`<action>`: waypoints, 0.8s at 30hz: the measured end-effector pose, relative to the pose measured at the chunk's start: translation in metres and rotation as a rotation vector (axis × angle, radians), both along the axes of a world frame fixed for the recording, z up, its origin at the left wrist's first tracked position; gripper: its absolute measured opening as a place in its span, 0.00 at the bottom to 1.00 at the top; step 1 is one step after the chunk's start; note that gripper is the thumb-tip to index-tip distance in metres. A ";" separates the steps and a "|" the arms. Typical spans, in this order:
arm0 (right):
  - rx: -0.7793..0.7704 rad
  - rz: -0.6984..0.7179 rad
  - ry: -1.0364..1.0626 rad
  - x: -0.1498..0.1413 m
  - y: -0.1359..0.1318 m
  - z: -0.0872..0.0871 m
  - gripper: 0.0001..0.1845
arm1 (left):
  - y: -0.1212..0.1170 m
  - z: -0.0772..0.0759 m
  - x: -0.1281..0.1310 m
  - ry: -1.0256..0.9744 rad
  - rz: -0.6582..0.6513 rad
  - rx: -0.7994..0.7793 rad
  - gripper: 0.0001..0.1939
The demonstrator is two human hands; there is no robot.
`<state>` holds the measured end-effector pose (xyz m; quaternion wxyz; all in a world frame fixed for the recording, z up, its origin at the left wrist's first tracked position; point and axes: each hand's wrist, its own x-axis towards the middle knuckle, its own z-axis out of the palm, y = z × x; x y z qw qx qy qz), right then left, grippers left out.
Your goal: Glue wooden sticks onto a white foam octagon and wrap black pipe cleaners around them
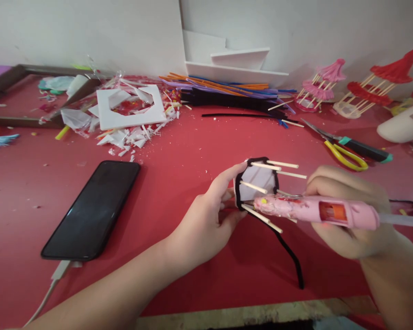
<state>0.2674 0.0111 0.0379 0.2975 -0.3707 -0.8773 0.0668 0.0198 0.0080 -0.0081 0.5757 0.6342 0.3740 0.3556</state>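
Observation:
My left hand (211,215) grips a white foam board piece (256,181) by its edge, tilted so its face turns to the right. Several thin wooden sticks (253,186) stand out from that face. A black pipe cleaner (291,254) runs along the rim, and its loose end hangs down towards me. My right hand (351,215) is closed round a pink glue gun (306,210) with a clear glue stick (402,220) at its back. The metal nozzle is at the rim's lower left, by the pipe cleaner; whether they touch is hard to tell.
A black phone (91,211) with a cable lies at left. Behind are foam board scraps (132,107), bundled pipe cleaners (227,94), and yellow-handled scissors (344,156) beside a black-and-teal cutter (365,149). Pink (318,87) and red stick models (378,85) stand back right.

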 end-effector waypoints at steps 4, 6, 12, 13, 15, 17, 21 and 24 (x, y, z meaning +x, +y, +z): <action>0.024 -0.033 0.007 -0.001 -0.002 0.000 0.08 | -0.001 0.001 0.001 -0.033 -0.037 0.013 0.37; 0.050 -0.041 0.001 0.000 -0.002 -0.001 0.08 | -0.001 0.001 0.001 -0.039 -0.039 0.016 0.37; 0.084 -0.087 -0.002 -0.003 -0.004 -0.001 0.08 | -0.001 0.002 0.001 -0.043 -0.039 -0.004 0.37; 0.088 -0.099 -0.004 -0.004 -0.004 -0.001 0.08 | -0.001 0.002 0.001 -0.047 -0.044 -0.009 0.37; 0.095 -0.120 -0.010 -0.006 -0.005 0.000 0.09 | -0.001 0.002 0.001 -0.061 -0.050 -0.025 0.37; 0.112 -0.123 -0.019 -0.008 -0.005 0.000 0.10 | -0.001 0.002 0.001 -0.079 -0.056 -0.040 0.36; 0.198 -0.076 -0.016 -0.007 -0.003 0.000 0.11 | -0.002 0.002 0.001 -0.107 -0.056 -0.054 0.36; 0.211 -0.102 -0.041 -0.006 -0.003 -0.002 0.08 | -0.002 0.002 0.001 -0.099 -0.040 -0.079 0.37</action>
